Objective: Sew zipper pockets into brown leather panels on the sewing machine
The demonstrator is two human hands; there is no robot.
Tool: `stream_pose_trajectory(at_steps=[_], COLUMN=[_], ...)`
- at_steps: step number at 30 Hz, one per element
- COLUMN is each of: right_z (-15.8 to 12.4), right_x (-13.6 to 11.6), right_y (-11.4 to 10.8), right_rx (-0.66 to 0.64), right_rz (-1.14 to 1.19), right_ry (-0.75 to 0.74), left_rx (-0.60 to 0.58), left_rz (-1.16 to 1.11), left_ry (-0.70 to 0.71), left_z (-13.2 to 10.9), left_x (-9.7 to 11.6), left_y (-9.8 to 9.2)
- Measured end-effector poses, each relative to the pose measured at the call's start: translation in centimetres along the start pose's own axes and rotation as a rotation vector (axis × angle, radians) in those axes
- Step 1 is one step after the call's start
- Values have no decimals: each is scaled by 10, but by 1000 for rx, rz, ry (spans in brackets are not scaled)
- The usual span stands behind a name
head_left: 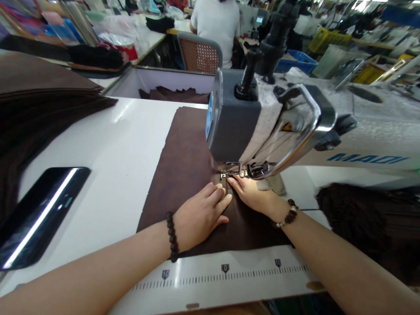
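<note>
Laid the left hand [197,214] palm-down on the dark brown sheet [183,148], with fingers extended toward the presser foot [223,176]. Set the right hand [254,192] on the same sheet to the right of the foot, with fingertips just beside the left ones; could not tell, with fingers partly hidden, whether pinching or merely pressing. Wore dark beads [172,236] on the left wrist, mixed brown and pale beads [289,213] on the right. Had the sheet lying on the white table [131,140], running under the foot and the sewing machine head [232,113], with its near edge beside the ruler strip [226,275]. Saw a phone [46,214] and stacked brown sheets [49,78] to the left, a dark pile [364,218] to the right. Noticed, beyond the table, brown pieces [177,94] in a pale bin [197,77], then a perforated chair [200,53] behind a person in a white shirt [216,19].
</note>
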State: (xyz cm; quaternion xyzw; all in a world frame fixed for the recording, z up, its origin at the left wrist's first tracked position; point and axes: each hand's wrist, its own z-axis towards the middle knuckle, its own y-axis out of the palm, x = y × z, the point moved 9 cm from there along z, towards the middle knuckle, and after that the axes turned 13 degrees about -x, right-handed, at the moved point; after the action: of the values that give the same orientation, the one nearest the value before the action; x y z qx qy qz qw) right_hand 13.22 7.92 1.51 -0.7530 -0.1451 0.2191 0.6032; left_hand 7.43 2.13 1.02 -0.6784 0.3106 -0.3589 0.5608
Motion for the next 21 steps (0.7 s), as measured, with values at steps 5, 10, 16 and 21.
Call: stream_pose_trajectory(at_steps=[5,10,16,21], right_z=[2,8,17,22], right_x=[8,14,25,34], right_y=[-2,5,7,18], right_rx=[43,-6,44,19], right_rz=[123,203,340,419], right_ry=[40,35,5,-15], left_rx=[-3,30,61,57], left_rz=[8,-6,-30,-25], left_ry=[10,2,-4,-3], left_z=[3,5,10,11], left_x=[-3,-11,-19,-21], left_y=[-3,-9,-12,-13])
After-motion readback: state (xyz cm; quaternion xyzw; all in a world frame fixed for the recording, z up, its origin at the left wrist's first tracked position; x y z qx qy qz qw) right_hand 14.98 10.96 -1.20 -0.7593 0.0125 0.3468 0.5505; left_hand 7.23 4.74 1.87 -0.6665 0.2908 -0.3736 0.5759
